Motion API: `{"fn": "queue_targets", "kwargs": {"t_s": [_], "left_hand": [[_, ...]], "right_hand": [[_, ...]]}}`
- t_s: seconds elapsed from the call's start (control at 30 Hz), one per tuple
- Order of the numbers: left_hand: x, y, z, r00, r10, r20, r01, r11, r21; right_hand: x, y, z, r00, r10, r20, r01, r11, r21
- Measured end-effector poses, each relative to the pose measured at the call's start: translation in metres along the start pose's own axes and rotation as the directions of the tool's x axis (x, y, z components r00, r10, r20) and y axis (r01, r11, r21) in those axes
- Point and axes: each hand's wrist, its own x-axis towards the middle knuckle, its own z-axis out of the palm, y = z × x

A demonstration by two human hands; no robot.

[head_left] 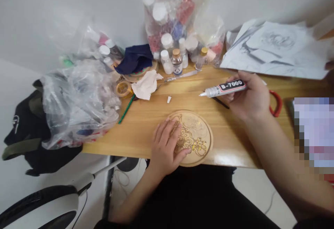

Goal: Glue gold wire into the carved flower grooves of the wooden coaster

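A round wooden plaque (pixel 210 136) lies flat at the table's front edge, with gold curled wire and a flower pattern on its face. My left hand (pixel 167 143) rests on its left part, fingers stretched out and slightly apart, covering some of the pattern. Up and to the right, my right hand (pixel 247 95) grips a tube of B-7000 glue (pixel 225 88), its thin nozzle pointing left above the table. A small white cap (pixel 169 99) lies on the wood beyond the plaque. A dark thin stick (pixel 220 103) lies partly beneath the tube.
Bottles (pixel 177 62) and a bulging plastic bag (pixel 167 16) stand against the wall. Crumpled clear bags (pixel 83 100) fill the left side, near a gold wire spool (pixel 124 88), green stick (pixel 127 109) and tissue (pixel 146 84). Drawings (pixel 276 48), red handles (pixel 276 103) and a blurred screen (pixel 315 131) are right.
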Motion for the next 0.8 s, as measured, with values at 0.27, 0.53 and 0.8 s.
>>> {"fn": "queue_targets", "kwargs": {"t_s": [0.27, 0.53, 0.8], "left_hand": [[0.003, -0.005, 0.003, 0.996, 0.064, 0.056, -0.061, 0.997, -0.048], [0.004, -0.002, 0.004, 0.991, 0.063, 0.121, -0.071, 0.995, 0.067], [0.006, -0.001, 0.003, 0.991, 0.042, 0.124, -0.049, 0.997, 0.058]], "right_hand": [[-0.009, -0.007, 0.012, 0.974, 0.221, -0.038, -0.201, 0.934, 0.297], [-0.010, -0.012, 0.021, 0.943, 0.327, -0.061, -0.296, 0.908, 0.295], [-0.023, -0.002, 0.018, 0.994, 0.079, 0.073, -0.084, 0.995, 0.062]]}}
